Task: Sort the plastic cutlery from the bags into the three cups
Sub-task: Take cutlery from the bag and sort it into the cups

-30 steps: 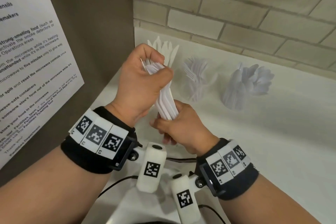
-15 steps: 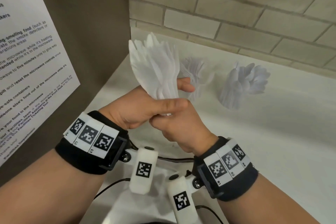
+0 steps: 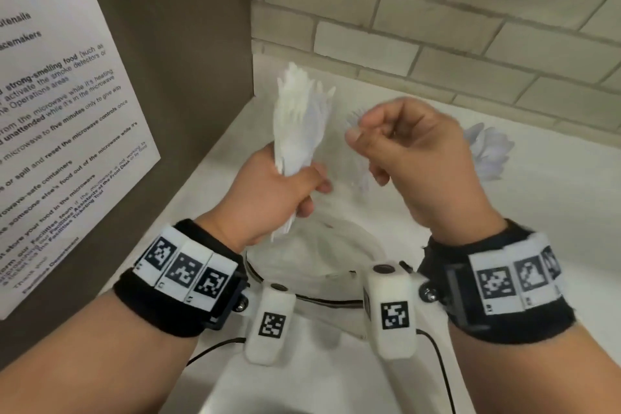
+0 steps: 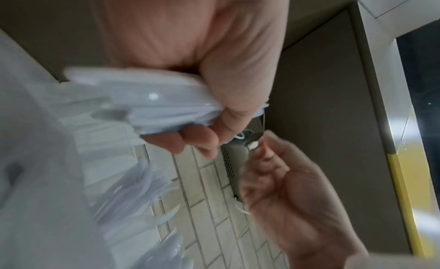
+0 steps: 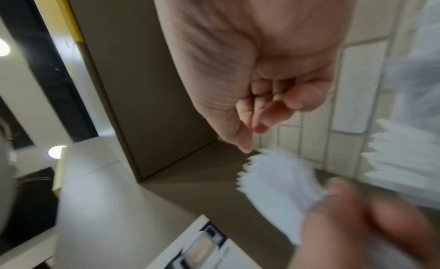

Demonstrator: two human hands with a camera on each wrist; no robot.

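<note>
Head view, left hand point(image 3: 272, 191) fisted round a bundle of white plastic knives point(image 3: 299, 121), upright, tips fanned toward the brick wall, right hand point(image 3: 410, 158) curled, empty, beside it, left wrist view, fingers point(image 4: 197, 139) wrapped round the blurred handles, right wrist view, fingertips point(image 5: 262, 111) curled in, serrated blades point(image 5: 278, 175) pointing left.

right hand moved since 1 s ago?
Yes. The right hand has let go of the bundle of knives in the left hand and lifted right, now covering the middle cup against the brick wall.

Brown panel point(image 3: 174, 77) hems the left; brick wall point(image 3: 437, 27) closes the back; spoon cup point(image 3: 489, 153) stands rightward; bench point(image 3: 554, 212) beyond lies open.
</note>
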